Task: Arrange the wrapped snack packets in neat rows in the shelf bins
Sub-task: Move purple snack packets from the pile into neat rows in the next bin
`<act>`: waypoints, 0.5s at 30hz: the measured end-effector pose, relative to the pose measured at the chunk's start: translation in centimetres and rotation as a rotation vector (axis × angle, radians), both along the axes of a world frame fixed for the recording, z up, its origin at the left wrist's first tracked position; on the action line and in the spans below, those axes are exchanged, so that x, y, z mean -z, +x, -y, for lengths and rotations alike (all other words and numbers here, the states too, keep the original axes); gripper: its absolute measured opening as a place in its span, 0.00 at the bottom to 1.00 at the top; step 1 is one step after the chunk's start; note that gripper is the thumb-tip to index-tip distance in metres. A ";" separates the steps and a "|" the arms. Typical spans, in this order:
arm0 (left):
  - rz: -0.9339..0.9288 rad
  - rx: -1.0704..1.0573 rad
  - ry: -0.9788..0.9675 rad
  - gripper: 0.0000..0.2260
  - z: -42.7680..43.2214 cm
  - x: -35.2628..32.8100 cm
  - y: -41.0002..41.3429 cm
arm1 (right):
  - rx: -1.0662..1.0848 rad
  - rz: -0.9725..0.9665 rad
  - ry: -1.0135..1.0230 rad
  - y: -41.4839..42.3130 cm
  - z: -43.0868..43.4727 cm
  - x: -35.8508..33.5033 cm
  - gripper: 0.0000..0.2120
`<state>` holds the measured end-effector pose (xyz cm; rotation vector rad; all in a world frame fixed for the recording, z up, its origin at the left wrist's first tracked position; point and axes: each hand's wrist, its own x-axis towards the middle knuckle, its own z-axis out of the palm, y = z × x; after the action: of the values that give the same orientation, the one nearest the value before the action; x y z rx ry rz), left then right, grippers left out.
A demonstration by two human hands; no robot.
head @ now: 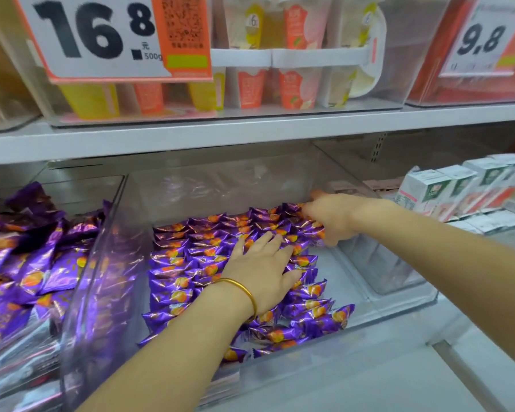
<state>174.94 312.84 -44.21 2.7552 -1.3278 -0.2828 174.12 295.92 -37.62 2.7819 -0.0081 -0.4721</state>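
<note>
My right hand (336, 217) is clamped on the right end of the back rows of packets (173, 272), thumb low, fingers over the top. That's a closed grip, squeezing them leftward so they stand tight. My left hand (262, 263) lies flat on the middle rows, fingers straight, gripping nothing, just pressing so none pop up. The rows fill the left part of the clear bin (336, 281); the bin's right side shows bare floor, room for more, I reckon. Left of the bin, a loose heap (27, 263) sits unsorted.
</note>
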 end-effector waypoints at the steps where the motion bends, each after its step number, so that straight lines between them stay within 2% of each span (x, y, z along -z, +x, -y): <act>1: -0.012 -0.005 -0.001 0.25 0.0 0.0 0.0 | -0.005 0.001 0.003 0.0 0.1 0.1 0.23; 6: -0.039 -0.017 -0.005 0.24 -0.1 0.1 0.2 | -0.059 -0.015 -0.012 -0.2 0.5 1.1 0.23; 10: -0.023 -0.020 -0.015 0.24 -0.2 0.0 0.0 | -0.160 0.093 -0.200 -0.8 0.5 1.3 0.24; 15: 0.005 -0.018 -0.024 0.24 -0.3 0.0 -0.1 | -0.086 0.070 -0.122 -0.5 0.8 1.8 0.19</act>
<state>174.87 313.14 -44.19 2.7481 -1.2986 -0.2570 173.61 295.12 -39.43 2.6654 0.0643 -0.3411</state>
